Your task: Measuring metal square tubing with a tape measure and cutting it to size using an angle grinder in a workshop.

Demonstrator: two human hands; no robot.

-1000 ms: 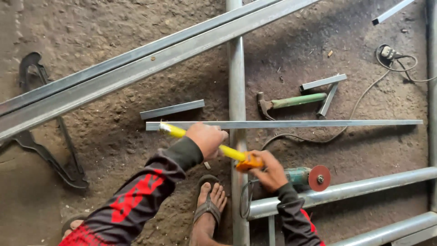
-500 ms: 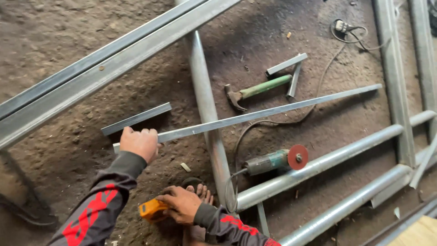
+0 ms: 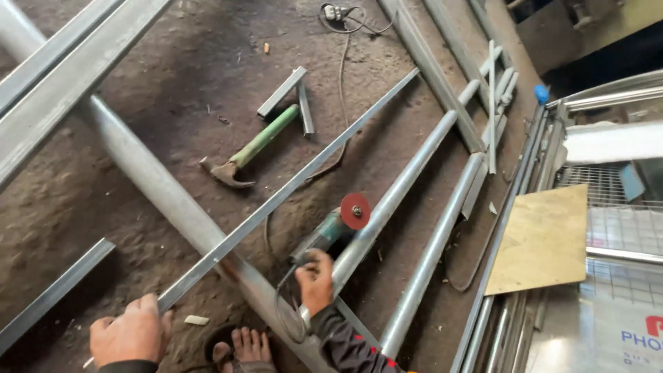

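Fingers of the left hand (image 3: pixel 131 337) are closing in a firm grip around the near end of a long thin metal strip (image 3: pixel 290 188), which is lying slantwise across a thick steel pipe (image 3: pixel 159 186) on the dirt floor (image 3: pixel 173 83). The right hand (image 3: pixel 316 280) is wrapping its grip around the rear handle of a teal angle grinder (image 3: pixel 330 233), whose red disc (image 3: pixel 356 211) is resting against a second pipe (image 3: pixel 394 200). A green-handled hammer (image 3: pixel 252 150) is lying just beyond the strip, near two short offcuts (image 3: pixel 289 97). A bare foot (image 3: pixel 242 349) is showing between the hands.
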